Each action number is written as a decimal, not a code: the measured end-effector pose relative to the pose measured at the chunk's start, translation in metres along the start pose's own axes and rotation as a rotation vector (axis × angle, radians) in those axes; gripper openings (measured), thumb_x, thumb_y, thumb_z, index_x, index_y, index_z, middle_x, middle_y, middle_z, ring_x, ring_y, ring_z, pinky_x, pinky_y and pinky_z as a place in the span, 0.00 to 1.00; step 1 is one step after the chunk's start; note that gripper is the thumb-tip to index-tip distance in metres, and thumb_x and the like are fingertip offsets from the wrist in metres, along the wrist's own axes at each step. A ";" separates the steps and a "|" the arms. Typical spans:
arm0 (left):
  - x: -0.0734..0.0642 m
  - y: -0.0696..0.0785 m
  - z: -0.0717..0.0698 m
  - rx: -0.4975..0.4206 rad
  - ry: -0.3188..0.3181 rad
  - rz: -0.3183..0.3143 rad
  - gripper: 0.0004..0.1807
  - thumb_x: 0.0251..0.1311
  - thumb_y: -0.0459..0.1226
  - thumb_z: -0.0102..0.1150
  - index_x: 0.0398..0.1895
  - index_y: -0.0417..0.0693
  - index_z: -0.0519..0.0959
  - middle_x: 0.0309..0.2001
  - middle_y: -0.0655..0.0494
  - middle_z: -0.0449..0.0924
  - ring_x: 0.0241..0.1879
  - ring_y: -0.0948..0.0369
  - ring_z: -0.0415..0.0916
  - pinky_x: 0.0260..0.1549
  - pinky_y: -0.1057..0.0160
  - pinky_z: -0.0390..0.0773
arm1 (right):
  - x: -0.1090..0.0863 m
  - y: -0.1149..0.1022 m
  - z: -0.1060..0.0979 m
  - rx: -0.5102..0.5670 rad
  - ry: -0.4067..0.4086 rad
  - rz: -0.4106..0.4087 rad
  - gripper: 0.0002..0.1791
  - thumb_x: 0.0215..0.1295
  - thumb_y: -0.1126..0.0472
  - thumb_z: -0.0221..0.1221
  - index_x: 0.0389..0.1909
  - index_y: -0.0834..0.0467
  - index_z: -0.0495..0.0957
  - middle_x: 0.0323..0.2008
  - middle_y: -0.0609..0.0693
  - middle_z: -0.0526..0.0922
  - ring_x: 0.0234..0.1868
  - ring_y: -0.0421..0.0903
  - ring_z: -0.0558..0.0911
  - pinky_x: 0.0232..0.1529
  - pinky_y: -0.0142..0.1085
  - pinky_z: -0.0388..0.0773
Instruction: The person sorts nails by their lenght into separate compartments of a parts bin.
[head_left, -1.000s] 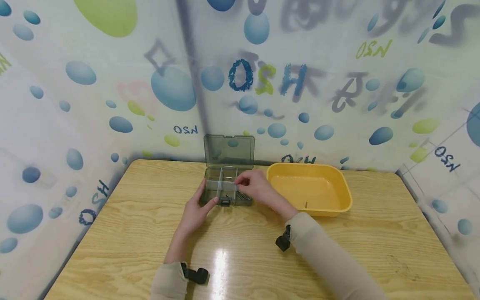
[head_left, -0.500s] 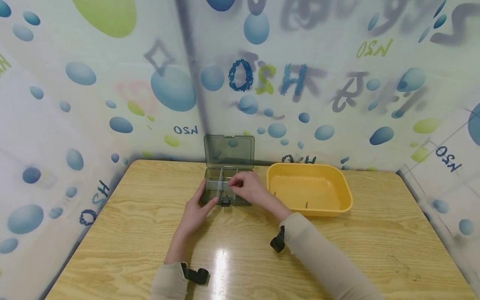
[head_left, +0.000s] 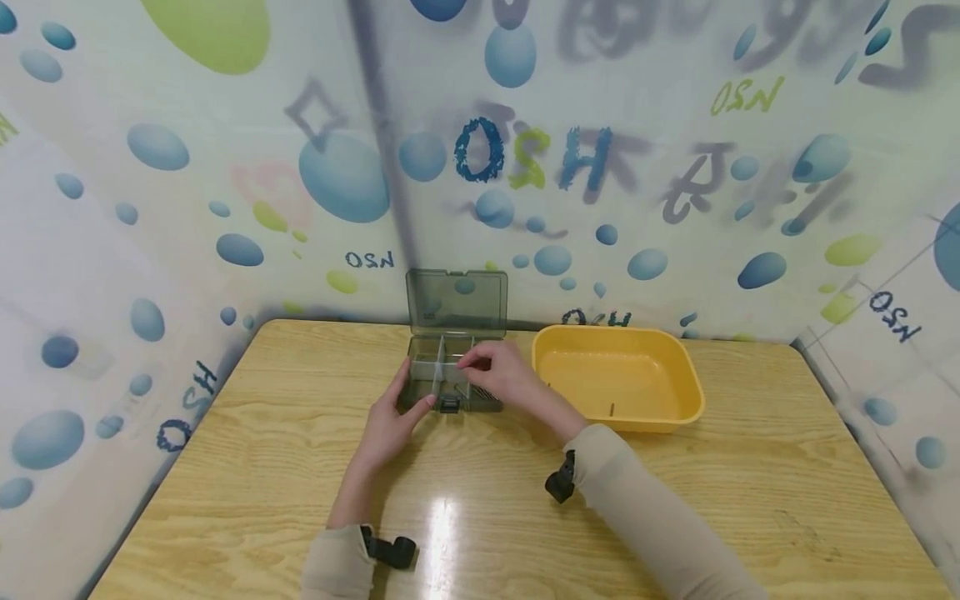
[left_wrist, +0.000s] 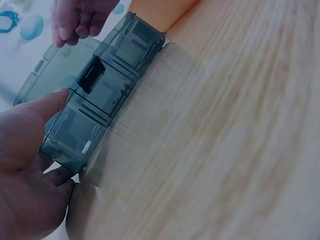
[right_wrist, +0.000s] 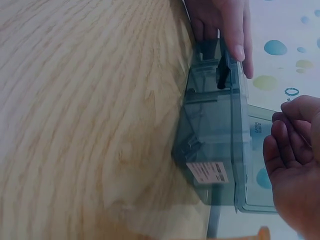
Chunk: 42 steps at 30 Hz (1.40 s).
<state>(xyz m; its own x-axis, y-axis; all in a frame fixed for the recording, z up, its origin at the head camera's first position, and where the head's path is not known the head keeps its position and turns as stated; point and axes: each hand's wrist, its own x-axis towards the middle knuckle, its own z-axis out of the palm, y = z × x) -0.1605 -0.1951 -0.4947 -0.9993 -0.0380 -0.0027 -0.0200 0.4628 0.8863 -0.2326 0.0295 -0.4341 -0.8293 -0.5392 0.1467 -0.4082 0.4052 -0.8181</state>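
Observation:
A smoky see-through compartment box point(head_left: 420, 392) stands at the back of the table in the head view, its hinged lid point(head_left: 457, 298) raised against the wall. My left hand point(head_left: 387, 427) grips its left side, with the thumb point(left_wrist: 52, 101) on the front rim in the left wrist view. Thin metal pieces point(head_left: 483, 394), like screws or nails, lie in the front right compartment; something similar shows in the front middle one. Over the middle of the box is my right hand point(head_left: 504, 372), thumb and forefinger tips together. In the right wrist view its fingers point(right_wrist: 285, 145) curl; I cannot tell whether they pinch anything.
A yellow tray point(head_left: 626, 423) stands close right of the box, with thin dark pieces point(head_left: 612, 409) near its front and left walls. A patterned wall sheet point(head_left: 480, 208) rises behind the wooden table point(head_left: 480, 500). A black latch point(head_left: 449, 403) sits on the box front.
My right hand has moved a little left, from the right compartments to the middle of the box, and has stayed there the last half second. My left hand keeps its place.

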 end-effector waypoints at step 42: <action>-0.001 0.004 0.000 0.006 -0.006 -0.002 0.46 0.71 0.47 0.64 0.84 0.54 0.48 0.80 0.40 0.51 0.77 0.42 0.49 0.75 0.44 0.51 | -0.080 0.079 -0.109 -0.124 -0.016 0.164 0.08 0.67 0.69 0.65 0.44 0.65 0.87 0.40 0.53 0.88 0.41 0.48 0.82 0.47 0.43 0.82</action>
<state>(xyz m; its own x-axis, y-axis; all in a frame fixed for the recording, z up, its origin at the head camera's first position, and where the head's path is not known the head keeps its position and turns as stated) -0.1591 -0.1933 -0.4916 -0.9994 -0.0338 -0.0068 -0.0218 0.4680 0.8835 -0.2402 0.1845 -0.4498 -0.8828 -0.4697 0.0072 -0.3128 0.5762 -0.7551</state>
